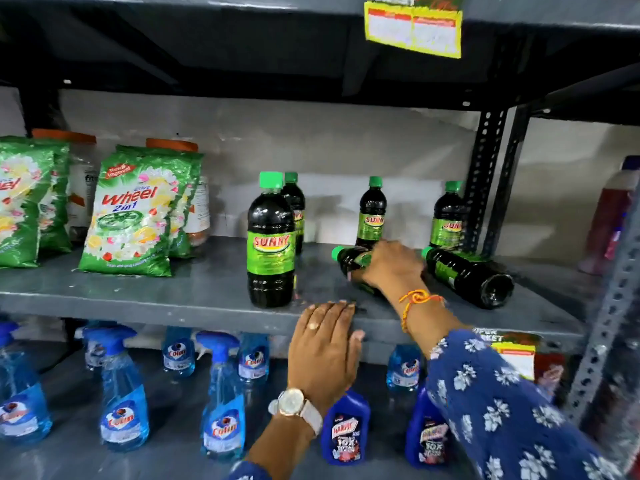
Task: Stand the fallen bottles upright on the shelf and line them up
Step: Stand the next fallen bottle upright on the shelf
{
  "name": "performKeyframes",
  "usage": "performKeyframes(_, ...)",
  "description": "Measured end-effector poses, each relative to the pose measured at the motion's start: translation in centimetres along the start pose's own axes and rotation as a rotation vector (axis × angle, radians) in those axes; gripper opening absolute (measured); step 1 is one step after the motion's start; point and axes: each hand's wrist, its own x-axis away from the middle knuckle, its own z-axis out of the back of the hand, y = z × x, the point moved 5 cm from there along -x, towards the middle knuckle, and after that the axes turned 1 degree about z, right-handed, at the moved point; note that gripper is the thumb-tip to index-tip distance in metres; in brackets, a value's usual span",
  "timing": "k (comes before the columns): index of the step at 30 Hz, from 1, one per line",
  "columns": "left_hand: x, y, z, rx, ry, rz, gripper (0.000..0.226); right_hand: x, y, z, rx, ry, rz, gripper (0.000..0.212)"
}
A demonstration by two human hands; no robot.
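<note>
Dark green liquid fills every bottle on the grey shelf (138,299), and the tall front bottle (271,244) standing near the shelf's front edge serves as the landmark. Right of it, a fallen bottle (349,259) lies on its side with its green cap pointing back toward the front bottle and its base hidden under the right hand (393,266). That hand lies over the fallen bottle's body, fingers curled down around it; whether they have closed fully cannot be seen from above. The bottle's long axis runs roughly left to right along the shelf, angled slightly toward the front.

Further right of the front bottle, well past the hand, a second fallen bottle (469,277) lies with its cap toward the hand and its base toward the shelf's front edge. Behind the front bottle stand three upright bottles: one (294,206) just behind it, one (372,213) behind the right hand, and one (448,216) by the perforated upright (483,181).

The left hand (323,351) rests flat with fingers together on the shelf's front lip, below and right of the front bottle, holding nothing.

The right hand is plainly nearer to both fallen bottles. Raising the gripped one probably means swinging the cap end upward, away from the front bottle, so it isn't knocked over.
</note>
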Motion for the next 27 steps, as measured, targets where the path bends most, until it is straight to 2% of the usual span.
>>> performKeyframes(2, 0.0, -0.2, -0.5, 0.006, 0.072, 0.003, 0.042, -0.4, 0.1, -0.3, 0.03, 0.025, 0.026, 0.057)
performKeyframes(4, 0.1, -0.4, -0.7, 0.006, 0.135, -0.016, 0.042, -0.5, 0.6, -0.2, -0.054, 0.081, 0.031, 0.05)
performKeyframes(10, 0.2, -0.4, -1.1, 0.008, 0.271, -0.029, 0.039, -1.3, 3.8, 0.3, -0.786, 0.249, -0.077, 0.049)
performKeyframes(13, 0.2, -0.4, -1.2, -0.004, 0.292, -0.045, 0.04, -0.9, 3.9, -0.7, -0.972, 0.29, -0.007, 0.038)
performKeyframes(16, 0.2, -0.4, -1.2, -0.021, 0.296, -0.065, 0.041, -0.3, 4.2, -1.7, -1.101, 0.324, 0.027, 0.04)
performKeyframes(19, 0.1, -0.3, -1.2, -0.024, 0.278, -0.06, 0.041, 0.0, 4.5, -2.4, -1.162, 0.292, 0.019, 0.048)
performKeyframes(22, 0.1, -0.3, -1.2, -0.018, 0.271, -0.052, 0.042, -0.1, 4.3, -2.8, -1.116, 0.262, 0.027, 0.051)
performKeyframes(25, 0.2, -0.4, -1.2, -0.01, 0.253, -0.049, 0.042, -0.2, 4.2, -2.9, -0.973, 0.299, 0.014, 0.079)
performKeyframes(27, 0.2, -0.4, -1.2, -0.005, 0.242, -0.048, 0.041, -0.4, 4.5, -2.9, -0.978, 0.322, -0.029, 0.077)
